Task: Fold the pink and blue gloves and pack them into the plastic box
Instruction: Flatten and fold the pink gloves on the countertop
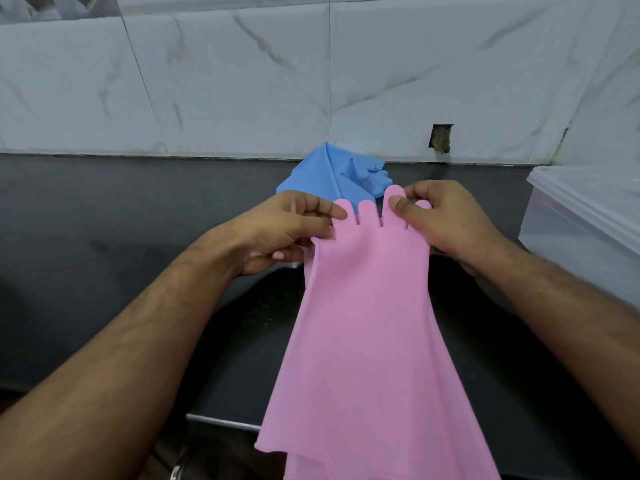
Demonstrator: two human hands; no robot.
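A long pink rubber glove (367,327) was seen nearest the camera, held up by its finger end with the wide cuff hanging down toward the viewer, past the front edge of a dark, matte countertop (104,237). The glove was stretched flat between two bare hands. The finger end at the glove's left side was pinched by the left hand (287,230), the thumb and fingertips curled onto the pink rubber. The fingers at the glove's right side were gripped by the right hand (446,220), the thumb pressed on the front of one pink finger and the other fingers curled behind it. Two short pink fingers were left standing free between the two hands.

Just beyond the pink glove's fingertips, a blue rubber glove (329,174) was seen lying crumpled on the countertop, against the foot of a white marble-patterned tiled wall (242,81). Part of it was hidden behind the hands. To the right of the pink glove, well apart from it, a translucent plastic box with a lid (585,223) was set on the countertop at the frame's edge. In the wall above and to the right of the blue glove, a small dark rectangular hole (441,137) was visible.
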